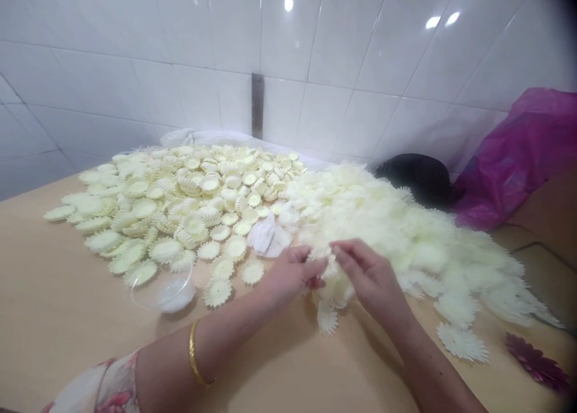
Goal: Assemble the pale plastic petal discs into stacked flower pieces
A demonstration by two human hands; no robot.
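Observation:
Between my two hands is a small pale yellow flower-shaped piece with a toothed edge [320, 255]. My left hand [295, 272] pinches it between thumb and fingers. The fingertips of my right hand [367, 272] are closed at its right edge; whether they grip it or only touch it is hard to see. Just below, a pale petal disc [327, 318] lies on the table. Left of my hands is a heap of thick, toothed pale yellow discs [198, 202]. Behind and right of them spreads a pile of thinner, frilly discs [387, 220].
A clear round container [174, 294] with white contents stands at the left front of the wooden table [54, 317]. A crumpled white piece [269, 235] lies mid-table. Farther right are a black object [417, 175], a pink plastic bag [509, 154] and a dark red flower piece [536, 362]. Behind stands a tiled wall [180, 52].

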